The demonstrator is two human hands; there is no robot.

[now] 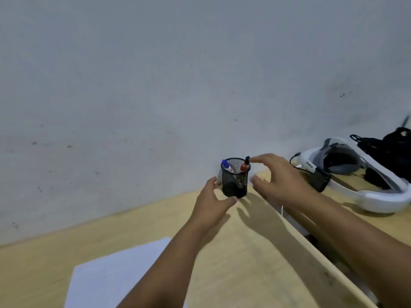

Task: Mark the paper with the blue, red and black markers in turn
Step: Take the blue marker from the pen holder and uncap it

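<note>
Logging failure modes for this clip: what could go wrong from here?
The right hand is open beside the black marker, though blue comes first. The mesh cup stands near the table edge, steadied only by the left hand; a tug might tip it.

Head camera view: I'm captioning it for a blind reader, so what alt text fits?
A person's left hand steadies a black mesh pen cup on a wooden desk while the right hand reaches for its blue marker, red marker and black marker. White paper lies nearer.
</note>
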